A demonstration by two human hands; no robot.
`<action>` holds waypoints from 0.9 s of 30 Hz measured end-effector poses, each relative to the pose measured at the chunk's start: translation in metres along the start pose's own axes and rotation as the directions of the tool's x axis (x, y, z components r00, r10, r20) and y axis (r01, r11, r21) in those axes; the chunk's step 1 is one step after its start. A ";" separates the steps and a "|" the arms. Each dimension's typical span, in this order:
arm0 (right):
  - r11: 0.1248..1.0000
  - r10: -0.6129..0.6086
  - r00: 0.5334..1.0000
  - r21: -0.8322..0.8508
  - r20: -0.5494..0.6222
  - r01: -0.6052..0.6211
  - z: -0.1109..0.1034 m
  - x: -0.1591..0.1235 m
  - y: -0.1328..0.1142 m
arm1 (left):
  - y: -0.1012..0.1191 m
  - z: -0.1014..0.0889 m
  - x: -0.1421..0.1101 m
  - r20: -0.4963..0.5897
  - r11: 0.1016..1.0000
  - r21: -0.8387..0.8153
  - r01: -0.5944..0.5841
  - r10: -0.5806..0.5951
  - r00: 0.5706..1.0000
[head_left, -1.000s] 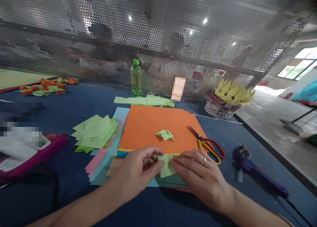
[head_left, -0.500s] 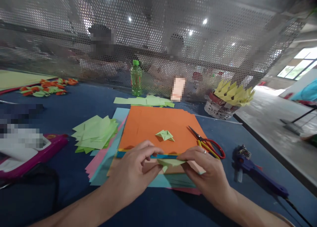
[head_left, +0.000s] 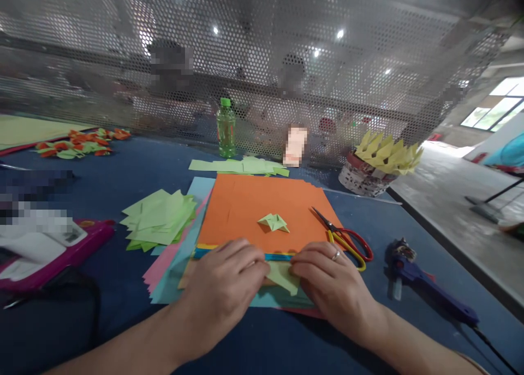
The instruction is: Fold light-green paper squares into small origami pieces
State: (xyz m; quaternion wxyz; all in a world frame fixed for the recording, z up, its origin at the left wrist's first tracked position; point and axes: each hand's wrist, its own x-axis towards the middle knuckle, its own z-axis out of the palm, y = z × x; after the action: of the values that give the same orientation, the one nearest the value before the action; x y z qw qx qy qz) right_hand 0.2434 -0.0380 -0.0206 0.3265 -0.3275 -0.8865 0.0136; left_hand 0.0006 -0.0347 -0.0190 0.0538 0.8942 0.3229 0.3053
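My left hand (head_left: 223, 285) and my right hand (head_left: 327, 285) meet over a small light green paper piece (head_left: 284, 275), fingers pinched on it and pressing it down on the near edge of a stack of coloured sheets. The top sheet is orange (head_left: 254, 206). A folded green paper shape (head_left: 273, 222) lies on the orange sheet just beyond my hands. My right hand wears a ring.
Red and yellow scissors (head_left: 346, 239) lie right of the stack, a purple glue gun (head_left: 421, 282) further right. Green paper squares (head_left: 159, 219) lie left, a green bottle (head_left: 225, 128) and a basket of yellow folded pieces (head_left: 376, 162) behind. A perforated metal screen with people behind it stands at the back.
The green piece was lifted and turned between my fingers, then brought back down; both hands now press it flat against the stack.
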 end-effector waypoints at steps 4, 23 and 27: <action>0.997 -0.054 0.985 -0.048 0.166 0.063 -0.003 -0.005 0.002 | 0.006 0.001 -0.004 0.112 0.985 0.149 -0.084 0.067 0.991; 0.992 -0.019 0.981 0.126 0.191 -0.005 -0.007 -0.006 0.008 | 0.001 -0.003 -0.005 0.207 0.975 -0.120 0.189 -0.162 0.965; 0.978 0.038 0.978 0.193 0.203 -0.078 -0.006 -0.005 0.007 | 0.003 -0.004 -0.003 0.244 0.951 -0.108 0.289 -0.257 0.935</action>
State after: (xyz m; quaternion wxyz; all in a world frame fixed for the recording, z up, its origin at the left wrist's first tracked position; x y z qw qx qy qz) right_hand 0.2540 -0.0364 -0.0205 0.2673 -0.3162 -0.8987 0.1446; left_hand -0.0023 -0.0395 -0.0162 0.1958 0.8634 0.4133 0.2131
